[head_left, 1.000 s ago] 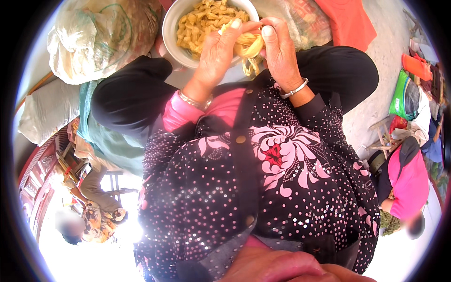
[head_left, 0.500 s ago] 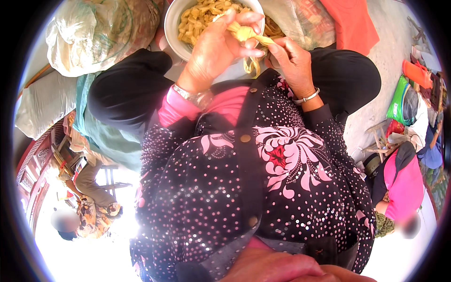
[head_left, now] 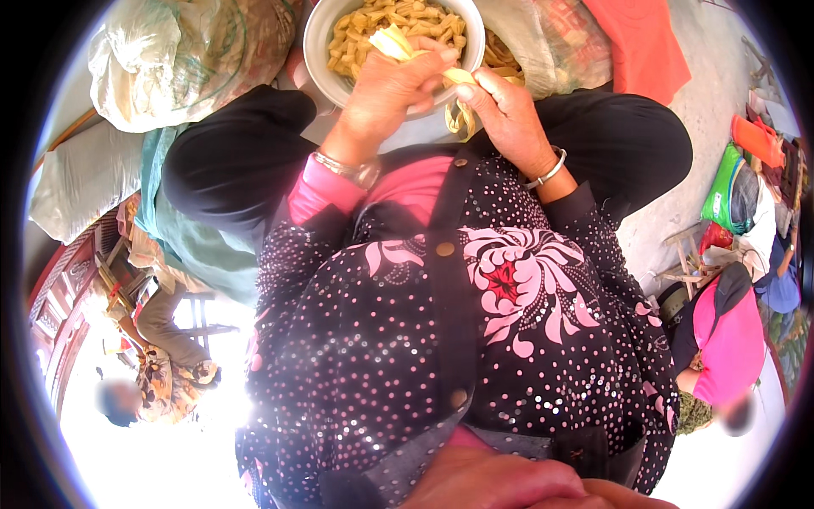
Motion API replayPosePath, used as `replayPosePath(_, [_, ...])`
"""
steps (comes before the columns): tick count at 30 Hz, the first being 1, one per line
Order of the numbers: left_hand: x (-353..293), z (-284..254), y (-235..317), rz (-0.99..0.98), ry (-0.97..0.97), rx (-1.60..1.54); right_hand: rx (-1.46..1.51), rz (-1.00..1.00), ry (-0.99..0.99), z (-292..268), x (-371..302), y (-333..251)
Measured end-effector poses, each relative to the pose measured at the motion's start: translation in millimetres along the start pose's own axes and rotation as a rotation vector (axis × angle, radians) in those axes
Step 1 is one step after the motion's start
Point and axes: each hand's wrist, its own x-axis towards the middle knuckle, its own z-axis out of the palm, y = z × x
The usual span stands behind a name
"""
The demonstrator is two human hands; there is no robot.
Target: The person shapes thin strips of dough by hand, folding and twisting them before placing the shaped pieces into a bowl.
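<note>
A pale yellow flat, pliable strip point(head_left: 390, 41) stretches between my hands, over the near side of a white bowl. My left hand point(head_left: 386, 89) is closed around it, with one end sticking out past the fingers. My right hand point(head_left: 506, 114) pinches the strip between thumb and fingers just to the right. A loose yellow length point(head_left: 460, 120) dangles below. The white bowl point(head_left: 311, 53) holds many short yellow-brown knotted pieces point(head_left: 356, 32). My left fingers hide part of the strip and are slightly blurred.
A clear plastic sack point(head_left: 182, 64) bulges at the far left. Another filled sack point(head_left: 568, 42) and a red-orange cloth point(head_left: 640, 42) lie right of the bowl, near more yellow-brown strips point(head_left: 502, 58). Two people sit behind, one at each side; a small wooden stool point(head_left: 682, 263) stands right.
My left hand has turned and closed further over the strip, whose end now points up and left. My right hand has shifted slightly left and down, still pinching it.
</note>
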Motion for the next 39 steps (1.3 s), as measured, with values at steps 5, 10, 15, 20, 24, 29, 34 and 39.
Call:
replayPosePath(5, [-11,-11,7,0.087,0.125,-0.132,0.001,0.023,-0.071,-13,-5,-14])
replayPosePath(10, [-16,-19,15,0.146,0.202,-0.143,-0.029,0.066,-0.156,-15,2,-16])
replayPosePath(15, [-23,-26,41,0.318,0.136,0.013,-0.252,0.08,-0.191,-20,6,22])
replayPosePath(20, [-43,-26,49,0.375,0.237,0.042,-0.379,-0.034,-0.165,-11,-3,21])
replayPosePath(24, [-66,-16,67,0.48,0.363,0.009,-0.392,-0.139,-0.107,-14,-7,-11])
replayPosePath(29, [-102,-18,98,0.656,0.131,-0.108,-0.342,-0.317,-0.048,-18,-7,-55])
replayPosePath(34, [-156,-52,143,0.747,-0.031,-0.27,-0.145,-0.514,-0.058,0,-11,-98])
replayPosePath(39, [-202,-63,180,1.043,-0.02,-0.109,-0.063,-0.547,-0.24,3,5,-144])
